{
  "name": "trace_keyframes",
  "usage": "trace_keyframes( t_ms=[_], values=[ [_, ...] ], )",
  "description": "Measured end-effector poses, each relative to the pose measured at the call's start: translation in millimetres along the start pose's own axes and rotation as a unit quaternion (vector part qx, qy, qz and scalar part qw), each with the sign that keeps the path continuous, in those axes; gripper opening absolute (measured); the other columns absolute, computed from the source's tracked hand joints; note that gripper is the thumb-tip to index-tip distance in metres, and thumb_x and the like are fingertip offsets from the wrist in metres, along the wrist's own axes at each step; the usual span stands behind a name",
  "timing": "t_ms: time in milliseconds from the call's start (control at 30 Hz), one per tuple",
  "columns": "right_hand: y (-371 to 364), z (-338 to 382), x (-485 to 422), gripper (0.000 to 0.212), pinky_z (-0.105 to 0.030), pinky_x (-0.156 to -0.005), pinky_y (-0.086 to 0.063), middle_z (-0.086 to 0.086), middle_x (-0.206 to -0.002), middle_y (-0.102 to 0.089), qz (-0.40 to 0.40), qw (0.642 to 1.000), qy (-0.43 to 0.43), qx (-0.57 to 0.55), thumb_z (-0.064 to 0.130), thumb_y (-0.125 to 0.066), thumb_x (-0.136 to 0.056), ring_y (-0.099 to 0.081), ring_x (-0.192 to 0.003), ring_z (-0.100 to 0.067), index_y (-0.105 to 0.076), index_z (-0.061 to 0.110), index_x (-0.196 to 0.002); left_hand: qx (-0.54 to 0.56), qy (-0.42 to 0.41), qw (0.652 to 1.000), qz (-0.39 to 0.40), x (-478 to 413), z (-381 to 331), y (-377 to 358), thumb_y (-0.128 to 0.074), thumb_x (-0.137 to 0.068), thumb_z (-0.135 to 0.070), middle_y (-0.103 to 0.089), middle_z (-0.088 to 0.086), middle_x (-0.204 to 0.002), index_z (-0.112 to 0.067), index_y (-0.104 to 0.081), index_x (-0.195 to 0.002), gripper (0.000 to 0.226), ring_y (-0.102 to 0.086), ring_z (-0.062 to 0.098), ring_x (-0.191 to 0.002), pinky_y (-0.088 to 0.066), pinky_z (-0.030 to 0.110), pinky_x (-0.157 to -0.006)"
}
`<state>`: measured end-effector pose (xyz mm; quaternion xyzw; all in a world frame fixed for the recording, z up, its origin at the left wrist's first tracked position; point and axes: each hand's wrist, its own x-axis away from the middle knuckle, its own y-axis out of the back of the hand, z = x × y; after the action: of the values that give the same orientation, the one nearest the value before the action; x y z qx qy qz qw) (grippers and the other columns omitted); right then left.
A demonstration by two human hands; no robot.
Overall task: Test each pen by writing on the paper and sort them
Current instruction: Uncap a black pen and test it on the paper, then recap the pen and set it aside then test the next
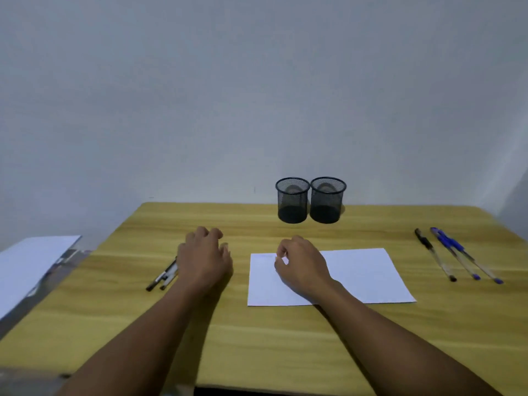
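Observation:
A white paper [363, 274] lies on the wooden table [257, 332], with faint blue marks near its top left corner. My right hand [303, 267] rests on the paper's left part, fingers curled in, and no pen shows in it. My left hand [204, 260] lies palm down to the left of the paper, fingers bent, covering the upper ends of a few black pens [163, 277] that lie on the table. Whether it grips one is hidden. At the right lie a black pen [434, 254] and two blue pens [460, 252].
Two black mesh pen cups [293, 201] [327, 200] stand side by side at the table's back edge, against the wall, with nothing showing inside them. A white sheet [28, 264] lies on a lower surface off the table's left side.

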<state>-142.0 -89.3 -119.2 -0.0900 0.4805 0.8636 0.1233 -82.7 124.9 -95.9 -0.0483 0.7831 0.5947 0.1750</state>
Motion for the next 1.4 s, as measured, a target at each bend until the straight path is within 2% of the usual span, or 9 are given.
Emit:
trace_keyframes(
  t_ms=[367,600,733,833,933,1033,1133,1233,1400],
  values=[
    [-12.2,1.9,-1.6,0.009,-0.033,-0.074,-0.047,0.006,-0.090,-0.057,-0.040,0.999,0.002,0.000,0.028,-0.060,-0.090,-0.055,-0.089,-0.017,-0.067,0.023,-0.088,0.001,0.095,0.995,0.034,2.8,36.0,14.0,-0.051,-0.095,-0.019,-0.050,0.004,-0.088,-0.011,-0.065,-0.094,0.016,-0.050,0.026,-0.077,-0.038,0.035,-0.063],
    [-11.0,2.3,-0.8,0.008,-0.033,-0.073,-0.048,0.008,-0.089,-0.057,-0.039,0.999,-0.007,-0.009,0.027,-0.060,-0.090,-0.055,-0.087,-0.015,-0.066,0.025,-0.087,-0.079,0.043,0.996,0.023,2.0,20.5,8.1,-0.048,-0.096,-0.022,-0.054,0.005,-0.095,-0.013,-0.064,-0.095,0.019,-0.051,0.026,-0.093,-0.037,0.036,-0.066],
    [-10.0,2.6,-0.8,0.007,-0.034,-0.074,-0.048,0.007,-0.090,-0.057,-0.032,0.999,-0.012,-0.016,0.027,-0.060,-0.090,-0.055,-0.088,-0.016,-0.066,0.025,-0.086,-0.088,0.038,0.995,0.031,1.2,19.4,5.7,-0.049,-0.093,-0.026,-0.060,0.004,-0.091,-0.014,-0.064,-0.092,0.020,-0.055,0.026,-0.085,-0.039,0.036,-0.067],
    [-7.6,4.9,-2.1,0.008,-0.035,-0.074,-0.051,0.009,-0.089,-0.058,-0.020,0.999,-0.026,-0.026,0.026,-0.060,-0.089,-0.057,-0.088,-0.015,-0.066,0.026,-0.083,-0.053,0.031,0.998,0.008,2.2,15.1,4.5,-0.050,-0.092,-0.028,-0.062,0.003,-0.088,-0.014,-0.063,-0.087,0.019,-0.057,0.026,-0.079,-0.042,0.036,-0.065],
    [-1.6,11.4,-6.6,0.010,-0.033,-0.068,-0.052,0.009,-0.083,-0.061,-0.028,0.994,-0.053,-0.092,0.023,-0.060,-0.084,-0.059,-0.080,-0.011,-0.064,0.026,-0.076,0.102,0.052,0.993,-0.022,-0.7,1.7,11.1,-0.055,-0.093,-0.028,-0.064,0.000,-0.089,-0.015,-0.063,-0.091,0.016,-0.059,0.023,-0.079,-0.042,0.033,-0.063],
    [6.9,23.8,-13.3,0.003,-0.026,-0.064,-0.046,0.008,-0.071,-0.062,-0.008,0.980,-0.056,-0.192,0.024,-0.069,-0.086,-0.058,-0.069,-0.009,-0.069,0.024,-0.083,0.315,0.084,0.944,-0.039,-10.7,-20.1,21.3,-0.061,-0.092,-0.023,-0.064,-0.003,-0.079,-0.013,-0.061,-0.091,0.010,-0.060,0.015,-0.072,-0.045,0.024,-0.059],
    [14.9,40.6,-13.5,0.025,-0.026,-0.063,-0.046,-0.008,-0.083,-0.076,0.108,0.932,-0.080,-0.336,0.034,-0.076,-0.090,-0.069,-0.071,-0.013,-0.065,0.017,-0.104,0.510,0.132,0.850,-0.012,-18.4,-40.7,26.9,-0.066,-0.089,-0.014,-0.064,0.003,-0.067,-0.009,-0.055,-0.096,0.014,-0.067,0.022,-0.058,-0.062,0.042,-0.066],
    [21.5,46.3,-9.6,0.032,-0.026,-0.056,-0.046,-0.018,-0.094,-0.079,0.150,0.889,-0.091,-0.424,0.026,-0.074,-0.093,-0.073,-0.074,-0.023,-0.057,0.007,-0.112,0.602,0.155,0.783,0.034,-19.8,-52.9,26.4,-0.065,-0.091,-0.006,-0.069,0.013,-0.073,-0.006,-0.050,-0.116,0.030,-0.069,0.024,-0.054,-0.062,0.039,-0.063],
    [32.8,23.1,-14.0,0.014,-0.023,-0.050,-0.047,-0.015,-0.083,-0.076,0.096,0.876,-0.104,-0.461,0.017,-0.063,-0.101,-0.069,-0.062,-0.021,-0.064,0.004,-0.104,0.675,0.167,0.714,0.082,-16.7,-57.0,22.6,-0.067,-0.093,-0.005,-0.072,0.018,-0.088,-0.020,-0.050,-0.122,0.037,-0.072,0.027,-0.066,-0.062,0.035,-0.068]
  ],
)
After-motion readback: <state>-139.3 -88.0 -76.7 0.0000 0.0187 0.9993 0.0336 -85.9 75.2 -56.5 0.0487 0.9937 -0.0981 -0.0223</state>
